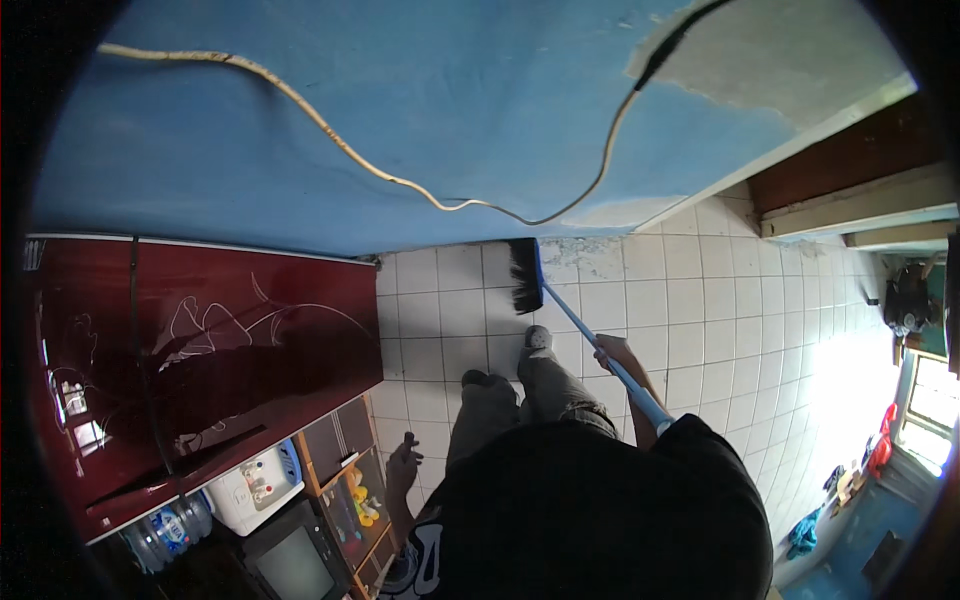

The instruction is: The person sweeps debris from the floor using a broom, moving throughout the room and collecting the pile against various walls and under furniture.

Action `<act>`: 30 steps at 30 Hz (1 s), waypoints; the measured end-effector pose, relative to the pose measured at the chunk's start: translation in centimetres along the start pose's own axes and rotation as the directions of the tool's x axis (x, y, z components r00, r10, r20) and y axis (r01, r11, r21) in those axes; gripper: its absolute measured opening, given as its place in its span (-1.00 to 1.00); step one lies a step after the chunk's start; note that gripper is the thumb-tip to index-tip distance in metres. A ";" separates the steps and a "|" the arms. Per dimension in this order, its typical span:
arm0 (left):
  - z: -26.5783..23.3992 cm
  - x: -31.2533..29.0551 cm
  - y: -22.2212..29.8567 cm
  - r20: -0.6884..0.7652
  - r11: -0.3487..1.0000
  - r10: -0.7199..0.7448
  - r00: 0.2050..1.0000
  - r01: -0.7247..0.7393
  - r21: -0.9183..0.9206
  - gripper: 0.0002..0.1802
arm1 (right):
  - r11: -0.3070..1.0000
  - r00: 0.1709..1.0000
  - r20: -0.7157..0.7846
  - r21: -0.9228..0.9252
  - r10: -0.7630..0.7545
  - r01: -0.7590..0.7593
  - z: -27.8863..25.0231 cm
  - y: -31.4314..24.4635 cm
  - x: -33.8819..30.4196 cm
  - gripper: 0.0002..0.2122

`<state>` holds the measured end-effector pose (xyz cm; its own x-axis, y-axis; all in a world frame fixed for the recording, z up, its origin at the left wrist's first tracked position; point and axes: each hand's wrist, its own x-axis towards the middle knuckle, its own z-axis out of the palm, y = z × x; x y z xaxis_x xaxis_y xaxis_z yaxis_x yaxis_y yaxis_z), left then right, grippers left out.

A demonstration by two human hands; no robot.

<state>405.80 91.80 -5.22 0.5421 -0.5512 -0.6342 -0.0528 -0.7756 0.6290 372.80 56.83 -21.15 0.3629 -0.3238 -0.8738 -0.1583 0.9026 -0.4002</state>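
My right hand (613, 354) is wrapped around the light-blue handle of a broom (580, 322), which slants from beside my body toward the wall. The broom's blue head and black bristles (524, 275) rest on the white tiled floor (655, 305) close to the foot of the blue wall. The bristles point left. My left hand (404, 464) hangs beside my left leg, holding nothing, its fingers somewhat apart. It is nearest to a wooden cabinet with glass doors (365, 470). My shoes (537, 338) stand just behind the broom head.
A dark red refrigerator (250, 320) stands left. Beyond it are a water bottle (175, 530), a white dispenser (258, 488) and a television (295, 560). A cable (400, 182) hangs along the blue wall (450, 110). A wooden doorway (850, 170) lies right, with hanging clothes (805, 535) at the lower right.
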 end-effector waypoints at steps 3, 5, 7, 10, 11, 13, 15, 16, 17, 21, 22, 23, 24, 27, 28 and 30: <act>-0.5 2.3 1.6 0.046 0.996 0.038 0.998 -0.042 0.078 -0.70 | 0.953 0.992 -0.030 0.274 -0.122 0.125 -2.9 2.8 -2.3 -0.93; -0.1 3.6 2.8 0.070 0.992 0.064 0.995 -0.071 0.106 -0.70 | 0.977 0.984 -0.157 0.180 -0.087 0.116 -2.7 3.1 -4.4 -0.93; 0.1 4.9 4.7 0.123 0.977 0.079 0.989 -0.101 0.189 -0.70 | 0.985 0.949 -0.316 0.154 -0.022 0.074 -3.5 3.9 -5.7 -0.93; 0.6 6.4 6.2 0.168 0.951 0.121 0.978 -0.163 0.264 -0.69 | 0.938 0.940 -0.340 0.318 -0.020 0.135 -4.8 5.6 -7.1 -0.92; 0.6 6.6 6.3 0.194 0.934 0.177 0.965 -0.227 0.277 -0.68 | 0.935 0.937 -0.349 0.325 -0.024 0.145 -5.3 6.2 -7.7 -0.92; 0.9 6.9 6.9 0.199 0.937 0.177 0.964 -0.227 0.265 -0.67 | 0.955 0.913 -0.402 0.239 -0.067 0.175 -5.8 7.4 -8.6 -0.92; 1.3 7.5 7.5 0.209 0.939 0.178 0.962 -0.229 0.255 -0.67 | 0.971 0.892 -0.433 0.130 -0.128 0.202 -6.5 8.5 -11.0 -0.92; 1.4 7.4 7.6 0.222 0.937 0.189 0.956 -0.244 0.250 -0.66 | 0.977 0.877 -0.443 0.006 -0.187 0.212 -6.7 8.5 -12.2 -0.90; 1.2 7.2 7.3 0.230 0.936 0.195 0.953 -0.251 0.247 -0.66 | 0.988 0.877 -0.459 -0.019 -0.143 0.151 -6.4 8.0 -13.6 -0.87; 0.8 7.1 5.4 0.245 0.936 0.088 0.966 -0.164 0.312 -0.66 | 0.983 0.935 -0.345 -0.183 -0.084 0.021 -4.9 5.0 -17.9 -0.67; 0.9 6.9 5.2 0.239 0.936 0.085 0.967 -0.160 0.313 -0.66 | 0.976 0.957 -0.281 -0.216 -0.075 0.013 -4.3 4.1 -18.4 -0.66; 0.9 6.8 4.9 0.217 0.949 0.119 0.969 -0.175 0.263 -0.67 | 0.938 0.975 -0.169 -0.337 -0.148 0.084 -3.3 2.8 -18.5 -0.67; 1.1 6.5 4.7 0.195 0.957 0.155 0.968 -0.197 0.213 -0.67 | 0.911 0.987 -0.110 -0.408 -0.119 0.064 -2.3 1.8 -17.7 -0.65; 1.1 5.8 4.7 0.215 0.946 0.164 0.963 -0.215 0.244 -0.66 | 0.818 0.994 0.064 -0.564 -0.094 0.113 0.7 -0.4 -12.8 -0.69; 1.2 5.4 5.1 0.217 0.944 0.167 0.962 -0.220 0.248 -0.66 | 0.561 0.950 0.268 -0.768 -0.157 0.309 1.0 -0.6 -9.4 -0.71; 1.2 4.6 6.3 0.266 0.955 0.077 0.961 -0.148 0.259 -0.65 | -0.066 0.584 0.744 -0.634 -0.326 0.771 0.9 -0.1 -1.7 -0.77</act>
<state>406.96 83.99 -4.74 0.2934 -0.6710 -0.6810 -0.3475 -0.7384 0.5779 372.99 57.59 -19.39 0.9463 -0.2722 -0.1745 -0.2922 -0.4888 -0.8220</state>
